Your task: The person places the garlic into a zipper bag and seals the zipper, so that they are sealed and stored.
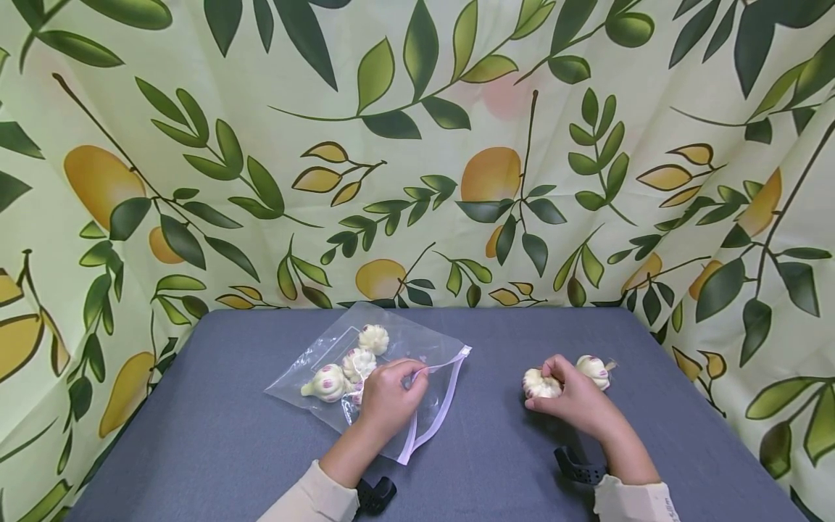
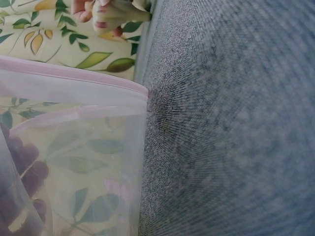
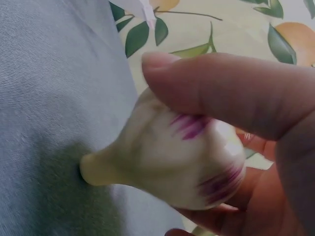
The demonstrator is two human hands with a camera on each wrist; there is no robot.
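My left hand (image 1: 391,390) pinches the upper side of a clear zip bag (image 1: 424,424), holding its mouth partly raised. Several garlic bulbs (image 1: 328,382) lie inside the bag, one of them partly hidden behind this hand. In the left wrist view, the fingers (image 2: 35,174) show through the plastic near the pale pink zip strip (image 2: 74,77). My right hand (image 1: 574,395) grips a white and purple garlic bulb (image 3: 172,152) between thumb and fingers, its stem pointing down close over the table. Another garlic bulb (image 1: 592,371) lies just behind that hand.
The grey cloth-covered table (image 1: 215,435) runs back to a hanging curtain (image 1: 417,217) with a leaf and fruit print. A black wrist strap (image 1: 579,466) sits below the right wrist, and another black device (image 1: 377,496) by the left.
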